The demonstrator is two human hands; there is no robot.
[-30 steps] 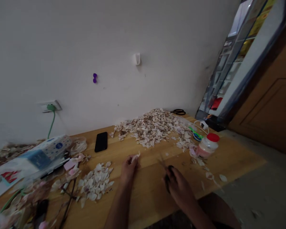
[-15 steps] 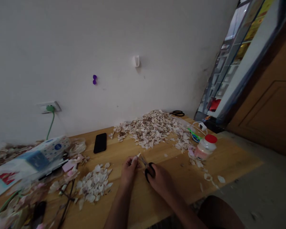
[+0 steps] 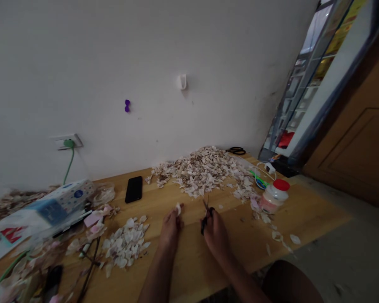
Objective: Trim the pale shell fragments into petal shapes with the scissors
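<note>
Near the middle of the wooden table, my left hand (image 3: 171,225) pinches a small whitish flake (image 3: 178,209) between its fingertips. To its right, my right hand (image 3: 217,233) is closed around the black handles of a pair of scissors (image 3: 206,210). The blades point away from me, slightly parted, with nothing between them. Beyond both hands lies a large heap of dry, pale, brownish pieces (image 3: 205,168). A smaller pile of whitish, rounded flakes (image 3: 126,244) sits to the left of my left forearm. What the flakes are made of I cannot tell.
A black phone (image 3: 134,189) lies behind the smaller pile. Tissue packs (image 3: 63,202) and clutter cover the left side. On the right stand a red-lidded jar (image 3: 274,196) and a white cable (image 3: 255,168). Another pair of black-handled scissors (image 3: 236,150) rests by the wall.
The scissors have come away from the flake, and my right hand has moved right with them. My left hand has turned a little, still pinching the flake.
</note>
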